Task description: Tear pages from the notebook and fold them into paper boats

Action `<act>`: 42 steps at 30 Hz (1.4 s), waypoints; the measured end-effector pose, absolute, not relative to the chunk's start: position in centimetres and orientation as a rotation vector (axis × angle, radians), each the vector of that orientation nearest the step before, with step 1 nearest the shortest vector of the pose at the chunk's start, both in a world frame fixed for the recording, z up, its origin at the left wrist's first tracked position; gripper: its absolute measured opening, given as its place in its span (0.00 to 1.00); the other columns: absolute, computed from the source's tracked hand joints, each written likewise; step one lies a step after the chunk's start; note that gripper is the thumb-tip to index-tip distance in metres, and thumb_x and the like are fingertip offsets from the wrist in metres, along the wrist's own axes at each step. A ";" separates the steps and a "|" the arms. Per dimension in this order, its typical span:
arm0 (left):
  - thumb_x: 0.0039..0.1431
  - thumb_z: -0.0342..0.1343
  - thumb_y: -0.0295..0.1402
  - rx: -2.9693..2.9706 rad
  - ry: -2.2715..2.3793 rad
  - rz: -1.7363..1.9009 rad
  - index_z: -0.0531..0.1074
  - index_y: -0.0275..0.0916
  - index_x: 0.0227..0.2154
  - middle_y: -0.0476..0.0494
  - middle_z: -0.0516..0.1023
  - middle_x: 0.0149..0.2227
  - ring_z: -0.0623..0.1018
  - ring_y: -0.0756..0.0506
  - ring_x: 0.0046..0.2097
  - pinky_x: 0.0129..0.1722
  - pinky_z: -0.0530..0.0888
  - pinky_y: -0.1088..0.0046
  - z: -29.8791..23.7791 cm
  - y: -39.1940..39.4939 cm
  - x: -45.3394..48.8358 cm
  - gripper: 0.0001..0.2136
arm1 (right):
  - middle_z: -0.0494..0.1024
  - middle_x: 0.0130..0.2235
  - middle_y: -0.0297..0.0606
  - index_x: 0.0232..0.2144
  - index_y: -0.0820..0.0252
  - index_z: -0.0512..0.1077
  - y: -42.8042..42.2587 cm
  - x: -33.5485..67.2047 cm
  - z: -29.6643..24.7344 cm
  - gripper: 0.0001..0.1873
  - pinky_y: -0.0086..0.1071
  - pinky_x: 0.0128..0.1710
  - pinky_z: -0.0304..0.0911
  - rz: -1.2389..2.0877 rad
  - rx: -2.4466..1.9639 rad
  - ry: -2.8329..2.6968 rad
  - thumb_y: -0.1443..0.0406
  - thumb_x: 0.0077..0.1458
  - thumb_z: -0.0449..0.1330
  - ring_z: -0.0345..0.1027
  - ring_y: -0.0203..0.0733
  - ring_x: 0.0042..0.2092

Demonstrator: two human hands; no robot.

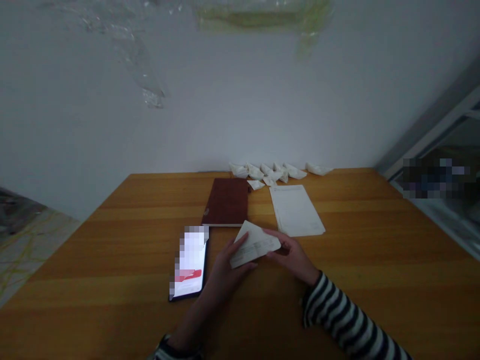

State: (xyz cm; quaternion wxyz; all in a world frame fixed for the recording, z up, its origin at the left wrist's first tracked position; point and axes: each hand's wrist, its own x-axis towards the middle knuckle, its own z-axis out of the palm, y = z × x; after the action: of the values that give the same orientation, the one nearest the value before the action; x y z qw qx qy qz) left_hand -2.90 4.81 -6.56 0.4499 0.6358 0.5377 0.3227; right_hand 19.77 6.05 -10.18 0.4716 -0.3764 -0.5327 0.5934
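A folded sheet of paper (255,243), white with faint printed lines, is held above the near middle of the table. My left hand (228,262) grips its left end, thumb on top and fingers below. At its right end, my right hand (290,254) pinches the corner between thumb and fingers. The paper comes to a peak at the top and has a slanting folded edge. Just left of my left hand lies a phone (190,262) with its screen lit. Beyond my hands, a stack of white paper sheets (298,210) rests flat on the right.
A dark red notebook (227,201) lies behind the phone. Several folded paper boats (256,171) stand along the back edge against the wall (240,110). The wooden table (356,280) runs back to that wall. Metal framing (442,130) is at the far right.
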 end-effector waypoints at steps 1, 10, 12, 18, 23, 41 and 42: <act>0.50 0.67 0.36 1.557 1.335 0.804 0.67 0.42 0.62 0.34 0.66 0.63 0.70 0.33 0.62 0.59 0.68 0.54 -6.3 4.8 -2.8 0.34 | 0.77 0.57 0.42 0.57 0.52 0.71 6.1 19.8 -10.1 0.32 0.45 0.58 0.65 1.476 -0.909 -1.289 0.62 0.49 0.72 0.73 0.47 0.55; 0.50 0.67 0.40 1.572 1.364 0.849 0.68 0.40 0.61 0.34 0.72 0.60 0.74 0.34 0.58 0.56 0.71 0.54 -5.7 4.7 -2.6 0.34 | 0.82 0.49 0.43 0.50 0.55 0.77 5.8 19.5 -9.8 0.29 0.46 0.54 0.69 1.493 -0.968 -1.174 0.60 0.44 0.75 0.77 0.47 0.48; 0.46 0.70 0.40 1.557 1.384 0.871 0.69 0.40 0.60 0.34 0.73 0.59 0.74 0.33 0.58 0.57 0.71 0.54 -5.7 4.6 -2.5 0.36 | 0.82 0.49 0.43 0.50 0.56 0.77 5.7 19.4 -9.7 0.29 0.46 0.55 0.68 1.482 -0.966 -1.177 0.60 0.44 0.74 0.77 0.47 0.49; 0.47 0.69 0.42 1.379 1.427 0.854 0.73 0.39 0.57 0.33 0.74 0.59 0.75 0.33 0.57 0.56 0.72 0.54 -4.8 4.7 -2.2 0.33 | 0.82 0.49 0.43 0.51 0.56 0.76 5.4 19.4 -9.4 0.27 0.48 0.55 0.68 1.457 -0.999 -1.234 0.58 0.47 0.73 0.77 0.48 0.49; 0.45 0.70 0.40 1.343 1.440 0.846 0.73 0.38 0.56 0.35 0.76 0.57 0.76 0.34 0.56 0.55 0.74 0.56 -4.5 4.6 -2.2 0.33 | 0.80 0.52 0.43 0.52 0.55 0.75 5.4 19.4 -9.2 0.29 0.49 0.58 0.65 1.379 -1.060 -1.294 0.59 0.47 0.73 0.74 0.49 0.52; 0.46 0.70 0.47 0.875 1.197 0.834 0.71 0.35 0.58 0.35 0.81 0.51 0.80 0.34 0.50 0.52 0.75 0.57 -5.5 4.5 -2.1 0.37 | 0.76 0.54 0.44 0.67 0.48 0.50 4.5 17.4 -9.3 0.48 0.48 0.56 0.67 1.449 -0.957 -1.121 0.57 0.50 0.70 0.73 0.51 0.54; 0.45 0.70 0.47 0.889 1.211 0.829 0.71 0.35 0.58 0.35 0.81 0.51 0.81 0.35 0.49 0.51 0.75 0.58 -5.5 4.5 -2.1 0.37 | 0.76 0.54 0.43 0.66 0.48 0.50 4.5 17.4 -9.3 0.47 0.48 0.56 0.67 1.449 -0.949 -1.115 0.57 0.51 0.69 0.73 0.50 0.54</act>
State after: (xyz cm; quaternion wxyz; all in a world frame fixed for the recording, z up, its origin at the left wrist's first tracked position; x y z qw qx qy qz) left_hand -2.14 4.46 -5.52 0.6540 0.3921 0.5338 0.3655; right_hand 17.43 4.48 -9.33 0.5150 -0.3948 -0.4640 0.6030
